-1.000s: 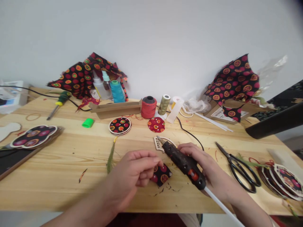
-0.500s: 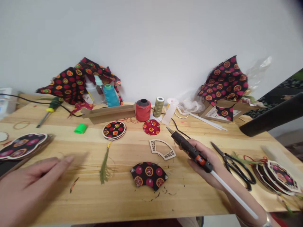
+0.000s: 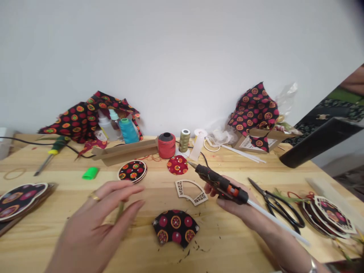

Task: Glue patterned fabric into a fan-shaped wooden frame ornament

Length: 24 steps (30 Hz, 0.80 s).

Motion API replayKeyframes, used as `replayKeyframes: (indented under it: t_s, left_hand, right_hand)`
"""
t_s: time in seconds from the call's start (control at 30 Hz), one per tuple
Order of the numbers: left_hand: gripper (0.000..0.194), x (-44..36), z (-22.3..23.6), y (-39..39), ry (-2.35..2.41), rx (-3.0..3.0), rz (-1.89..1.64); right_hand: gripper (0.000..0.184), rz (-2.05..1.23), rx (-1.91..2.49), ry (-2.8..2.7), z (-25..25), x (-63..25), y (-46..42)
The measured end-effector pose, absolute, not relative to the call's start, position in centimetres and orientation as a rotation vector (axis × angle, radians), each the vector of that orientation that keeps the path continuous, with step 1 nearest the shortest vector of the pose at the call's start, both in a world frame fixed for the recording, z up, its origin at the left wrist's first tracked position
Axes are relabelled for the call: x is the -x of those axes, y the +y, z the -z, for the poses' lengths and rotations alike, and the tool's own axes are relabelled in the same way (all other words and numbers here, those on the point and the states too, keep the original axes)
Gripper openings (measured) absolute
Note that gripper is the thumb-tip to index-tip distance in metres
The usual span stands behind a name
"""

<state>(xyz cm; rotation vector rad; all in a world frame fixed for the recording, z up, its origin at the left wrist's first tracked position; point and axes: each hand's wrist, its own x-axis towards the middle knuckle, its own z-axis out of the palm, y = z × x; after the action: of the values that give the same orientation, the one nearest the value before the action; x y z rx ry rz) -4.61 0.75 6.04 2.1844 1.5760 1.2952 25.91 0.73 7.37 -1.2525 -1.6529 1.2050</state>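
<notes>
The right hand (image 3: 236, 199) grips a black hot glue gun (image 3: 220, 183), long axis slanting, nozzle pointing up-left above the wooden table (image 3: 71, 223), white glue stick trailing lower right. The left hand (image 3: 96, 223) hovers spread, blurred, hiding most of a green tassel (image 3: 120, 208). A fan-shaped patterned fabric piece (image 3: 175, 227) lies between the hands.

Left hand (image 3: 96, 223) swung back toward the fan-shaped fabric piece (image 3: 175, 227); glue gun (image 3: 220, 184) lowered.

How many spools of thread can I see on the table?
3. The teal spool stands by the bottles at the back left; the red spool and the olive spool stand side by side at the back centre. Fabric may hide others.
</notes>
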Motion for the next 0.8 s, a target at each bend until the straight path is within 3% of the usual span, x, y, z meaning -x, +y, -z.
replayKeyframes:
  t_s: [0.3,0.8]
  left_hand:
    - [0.022,-4.3,-9.7,4.4,1.201,-2.288,-1.364]
    - [0.014,-3.5,-9.4,3.5,1.136,-2.372,-1.432]
  right_hand:
    - [0.029,-1.428,0.963,-1.506,-5.4,-25.4,1.8]
    - [0.024,-1.531,0.895,-1.311,-4.1,-25.0,2.2]
